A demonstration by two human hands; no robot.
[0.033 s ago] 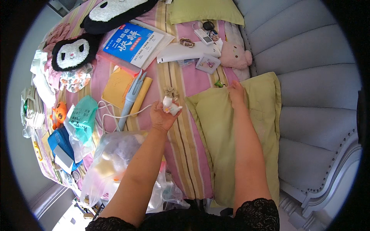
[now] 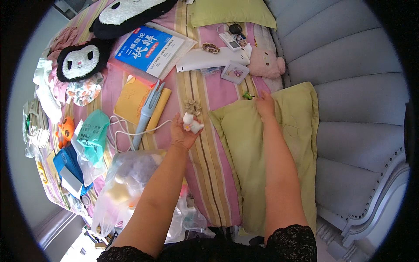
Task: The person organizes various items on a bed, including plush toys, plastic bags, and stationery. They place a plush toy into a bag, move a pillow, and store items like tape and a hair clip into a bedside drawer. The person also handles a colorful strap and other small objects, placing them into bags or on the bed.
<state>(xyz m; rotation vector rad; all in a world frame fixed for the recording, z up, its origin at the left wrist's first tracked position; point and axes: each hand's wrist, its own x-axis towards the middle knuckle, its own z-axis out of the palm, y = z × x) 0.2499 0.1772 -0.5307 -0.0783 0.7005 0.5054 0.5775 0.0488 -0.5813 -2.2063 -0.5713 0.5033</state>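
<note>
In my left hand [image 2: 185, 134], a small white animal-shaped figurine [image 2: 192, 124] with a yellow-orange spot rests against the curled fingers, above the striped bedsheet. Just beyond it lies a beige scrunchie [image 2: 192, 106]. My right hand [image 2: 265, 107] is at the far edge of a light green pillow [image 2: 279, 144], its fingers curled; what they hold, if anything, is hidden. A small green object [image 2: 248, 95] sits beside those fingers, at the pillow's edge.
Left of my hands lie a blue-grey hair-styling wand [image 2: 148, 111], a yellow envelope [image 2: 128, 102], a white cable and a filled plastic bag [image 2: 131, 174]. Farther off are a blue book [image 2: 144, 48], a white pouch, a pink plush [image 2: 265, 62] and black-and-white cushions. A padded grey headboard [image 2: 358, 96] stands right.
The white figurine has turned slightly in my left hand, which has shifted a little. My right hand stays by the pillow's far edge.
</note>
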